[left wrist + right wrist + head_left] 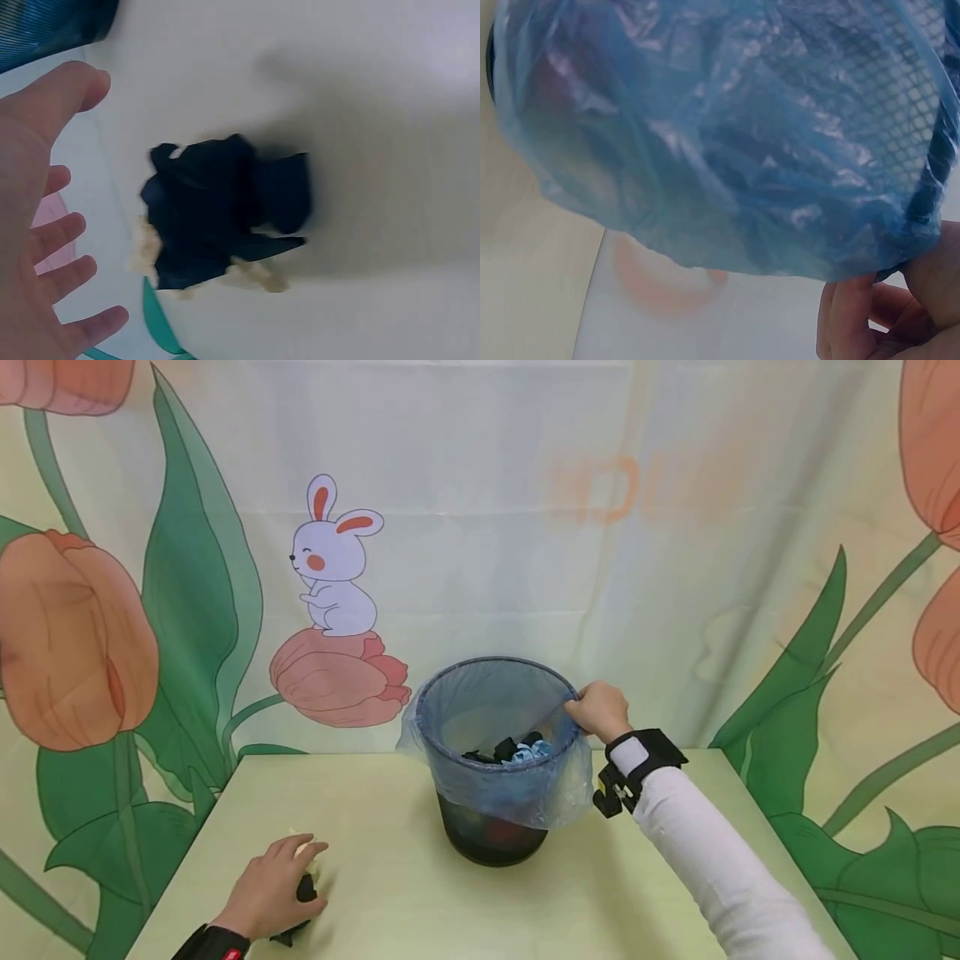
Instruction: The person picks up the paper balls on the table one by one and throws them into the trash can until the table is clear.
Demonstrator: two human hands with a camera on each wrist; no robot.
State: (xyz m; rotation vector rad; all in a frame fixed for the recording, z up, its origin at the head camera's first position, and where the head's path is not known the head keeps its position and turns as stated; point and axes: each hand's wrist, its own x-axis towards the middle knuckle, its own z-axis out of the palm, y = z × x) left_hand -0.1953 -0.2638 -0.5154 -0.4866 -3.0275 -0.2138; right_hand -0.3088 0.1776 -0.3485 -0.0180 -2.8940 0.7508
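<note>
A dark mesh trash can [491, 843] stands on the table, lined with a translucent blue plastic bag [705, 150] folded over its rim. My right hand [602, 710] pinches the bag and rim at the right side. Crumpled black and light blue paper [527, 750] lies inside. At the front left, my left hand [273, 885] hovers with spread fingers over a crumpled black paper ball [206, 210] and a pale yellow crumpled piece [259, 276] under it. In the left wrist view the fingers stand apart from both, holding nothing.
The pale table [375, 860] ends at a hanging backdrop [480, 527] printed with tulips and a rabbit, close behind the can. Black wrist straps carry the cameras [618, 793].
</note>
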